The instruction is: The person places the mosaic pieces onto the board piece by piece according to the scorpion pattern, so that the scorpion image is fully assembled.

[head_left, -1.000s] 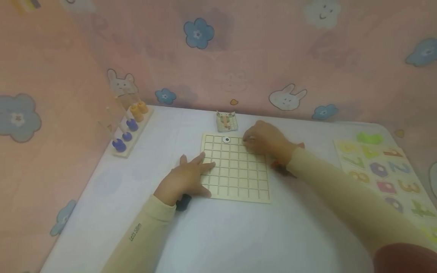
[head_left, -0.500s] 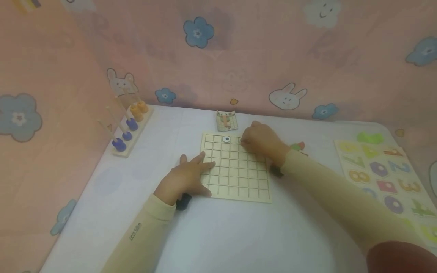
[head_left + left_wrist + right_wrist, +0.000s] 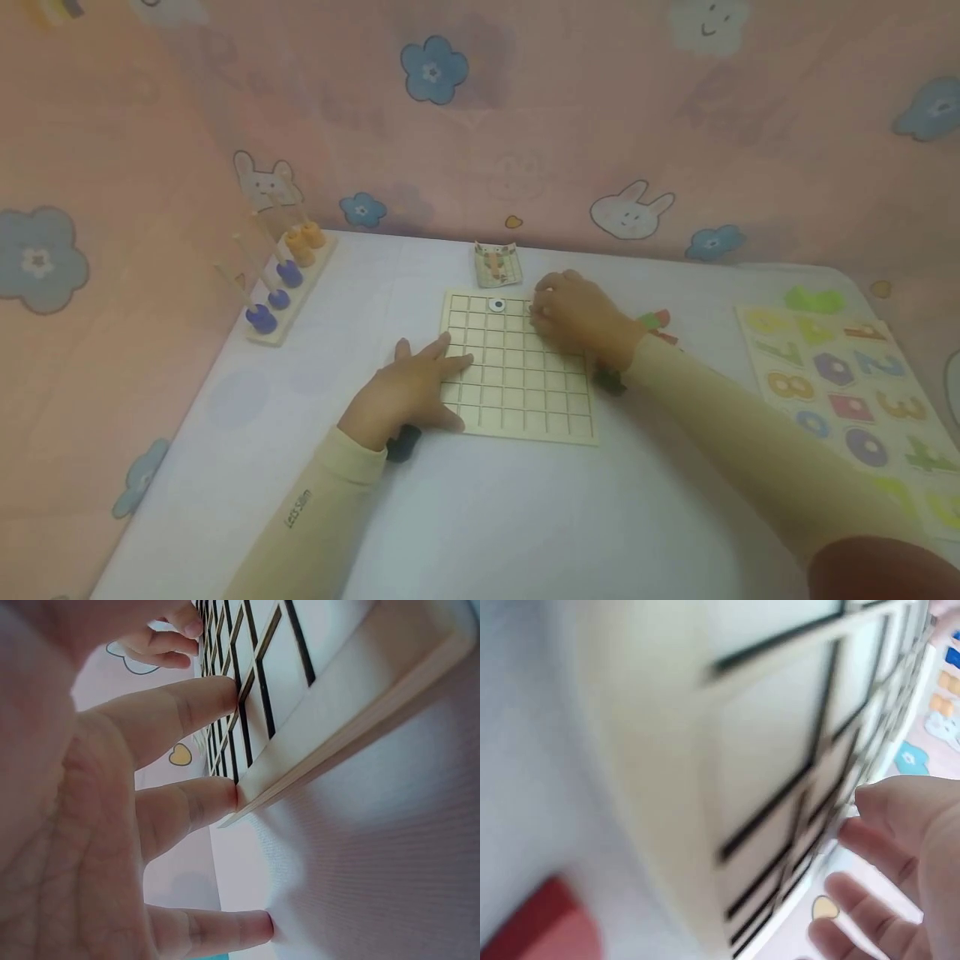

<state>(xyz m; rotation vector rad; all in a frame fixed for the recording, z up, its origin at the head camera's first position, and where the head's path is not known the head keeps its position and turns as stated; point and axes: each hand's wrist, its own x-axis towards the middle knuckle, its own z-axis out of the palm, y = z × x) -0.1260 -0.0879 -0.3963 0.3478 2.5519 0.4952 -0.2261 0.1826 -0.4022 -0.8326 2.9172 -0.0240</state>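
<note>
A square wooden grid board (image 3: 524, 403) lies on the white table. My left hand (image 3: 408, 385) rests on its left edge with fingers spread; in the left wrist view, fingertips (image 3: 214, 791) touch the rim. One white round eye piece (image 3: 497, 306) sits in a top-row cell. Over the top right part of the board, my right hand (image 3: 581, 317) has its thumb and index finger close together. They seem to pinch a small pale piece (image 3: 530, 308), mostly hidden; the right wrist view shows its other fingers (image 3: 855, 900) apart from the board.
Behind the board stands a small creased picture card (image 3: 497, 265). Red and green pieces (image 3: 654, 321) lie right of the right hand. A peg stacker with rings (image 3: 288, 283) is at back left, a number puzzle board (image 3: 847, 400) at right, with a lime-green piece (image 3: 814, 300) above it.
My right hand has shifted slightly left along the top row, and its fingers look a little looser now. The left hand stays still on the board.
</note>
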